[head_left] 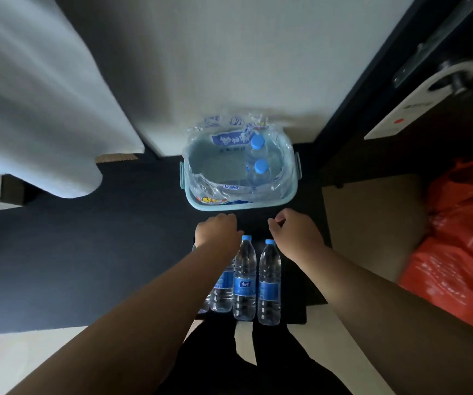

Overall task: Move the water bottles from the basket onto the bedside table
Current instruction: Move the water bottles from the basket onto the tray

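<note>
A light blue basket (241, 206) lined with crumpled clear plastic wrap sits on the dark floor against the wall. Two water bottles (259, 162) with blue caps stand in its right side. Nearer to me, several clear bottles with blue labels (245, 280) stand in a row on a dark low surface (296, 297); my left forearm hides part of the leftmost ones. My left hand (218, 228) hovers between the row and the basket, fingers curled, holding nothing. My right hand (292, 230) hangs loosely curled beside it, also holding nothing.
A white bed cover (38, 109) hangs at the left. A dark door with a handle (457, 72) and a white hanger tag stands at the right. Orange plastic bags (457, 252) and a brown cardboard box (372, 218) lie to the right.
</note>
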